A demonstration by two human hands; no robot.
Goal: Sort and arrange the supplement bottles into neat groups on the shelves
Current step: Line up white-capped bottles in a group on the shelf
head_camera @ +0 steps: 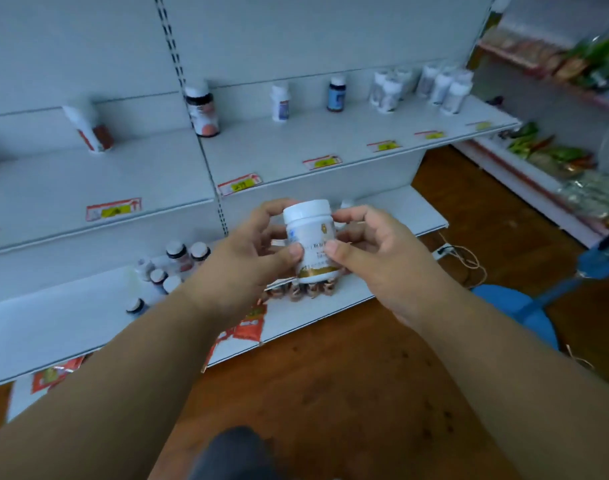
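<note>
- A squat white plastic supplement bottle with a white screw cap and a gold band near its base (pixel 311 242) is held upright in the air between both hands, in front of the lower shelf edge.
- The left hand (pixel 258 251) is curled round the bottle's left side, thumb pressed on the label front, fingers wrapped behind.
- The right hand (pixel 369 247) is curled round the right side in the same way, thumb on the label; the cap and the base are left clear of both grips.
- The bottle is judged light and rigid, with a smooth, somewhat slippery label; a hold round the mid-body, as now, seems surest, and little squeeze should be needed.
- Below and beyond the hands, a loose cluster of small dark-capped bottles (pixel 173 265) is seen on the white metal lower shelf (pixel 71 327).
- Further off, on the white upper shelf (pixel 296 147), a dark-lidded bottle with an orange label (pixel 203 110), a white bottle (pixel 280 102) and a blue bottle (pixel 336 94) stand well apart.
- Furthest right, a tight group of white bottles (pixel 424 88) is already gathered; the held bottle may belong there, though blur prevents matching.
</note>
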